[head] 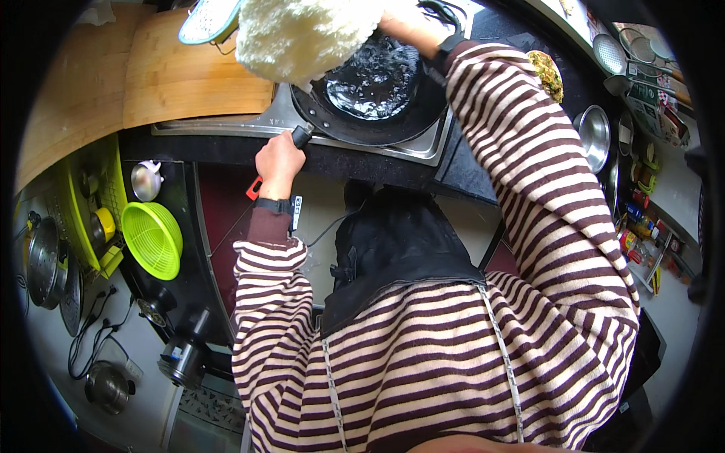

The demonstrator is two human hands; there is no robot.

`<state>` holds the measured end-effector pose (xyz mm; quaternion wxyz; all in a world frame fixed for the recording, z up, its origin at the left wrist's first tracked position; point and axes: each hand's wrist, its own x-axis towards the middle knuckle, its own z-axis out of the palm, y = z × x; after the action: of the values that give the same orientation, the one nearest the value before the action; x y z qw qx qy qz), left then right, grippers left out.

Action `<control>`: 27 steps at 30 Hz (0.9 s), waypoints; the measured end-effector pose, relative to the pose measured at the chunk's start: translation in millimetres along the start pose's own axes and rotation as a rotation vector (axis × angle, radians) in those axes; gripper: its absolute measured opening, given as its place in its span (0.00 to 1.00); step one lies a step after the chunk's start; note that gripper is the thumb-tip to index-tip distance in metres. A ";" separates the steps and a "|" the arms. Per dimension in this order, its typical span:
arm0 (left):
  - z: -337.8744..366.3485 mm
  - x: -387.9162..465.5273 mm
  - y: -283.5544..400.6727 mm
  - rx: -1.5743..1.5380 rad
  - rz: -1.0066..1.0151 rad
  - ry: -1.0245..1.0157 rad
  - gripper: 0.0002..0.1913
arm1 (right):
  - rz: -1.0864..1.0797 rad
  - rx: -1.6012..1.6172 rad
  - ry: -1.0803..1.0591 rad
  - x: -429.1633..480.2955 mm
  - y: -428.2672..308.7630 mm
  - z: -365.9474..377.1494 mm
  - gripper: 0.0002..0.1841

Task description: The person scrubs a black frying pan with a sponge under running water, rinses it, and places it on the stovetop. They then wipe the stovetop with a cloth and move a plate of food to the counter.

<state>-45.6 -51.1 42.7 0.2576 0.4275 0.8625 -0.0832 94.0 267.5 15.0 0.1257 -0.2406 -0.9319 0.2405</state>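
My left hand (280,161) is wrapped around the black handle (301,136) of a dark wok (368,133) on the stainless steel cooktop. Clear, shiny liquid (371,85) lies in the wok. At the top of the view, my right hand (405,27) reaches over the wok's far side. Its fingers meet a bulky, white, fluffy mass (306,42), whose exact kind I cannot tell; the fingertips are hidden. This mass hangs over the wok's left part and hides some of its rim.
Left of the cooktop (224,129) lies a wooden board (192,93), with a blue-rimmed white container (208,22) behind it. A dish of chopped food (546,76) and a metal bowl (593,139) stand right. A green colander (152,240) is at lower left.
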 end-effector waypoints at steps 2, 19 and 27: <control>-0.7 0.3 0.1 -0.003 -0.010 0.003 0.09 | -0.204 -0.370 -0.051 -19.8 11.8 -24.8 0.11; -4.9 -0.8 2.6 -0.006 -0.024 -0.038 0.11 | 0.361 0.131 -0.367 -66.6 -112.3 136.6 0.20; 0.7 0.6 -1.4 -0.039 -0.006 0.003 0.11 | 0.272 -0.085 -0.191 -64.6 -21.5 101.1 0.21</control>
<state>-46.8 -51.8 41.7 0.2645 0.4198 0.8657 -0.0665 105.3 178.9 -68.0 -0.0072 -0.3455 -0.9079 0.2373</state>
